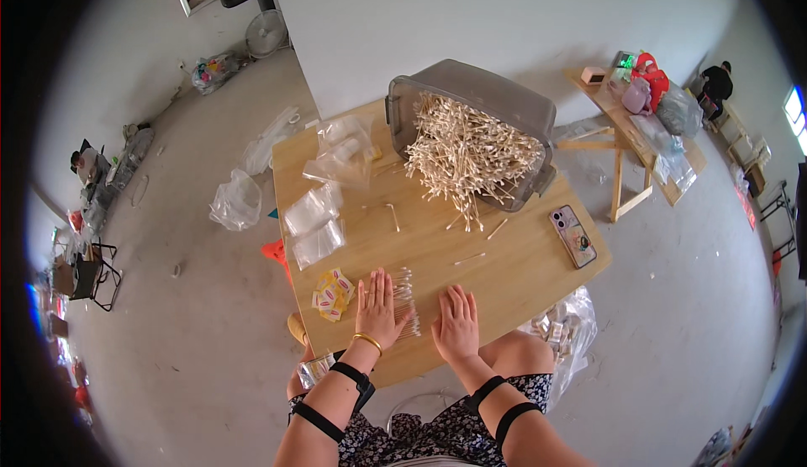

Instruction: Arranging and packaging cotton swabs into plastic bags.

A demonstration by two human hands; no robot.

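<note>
Resting lower-centre | left hand (380, 306), right hand (456, 324) laid flat, nothing gripped | swab row (405, 292) could be scattered by sideways slip

Interior of what appears to be a workshop, with a white wall (504, 13) and a grey floor (202, 324) strewn with plastic bags (235, 202). The wooden worktop (521, 282) carries a tipped tub (492, 89) of loose cotton swabs (471, 152) in bulk, near clear packets (315, 212); a second worktop (692, 158), laden with assorted goods (677, 112), stands farther off at right.
</note>
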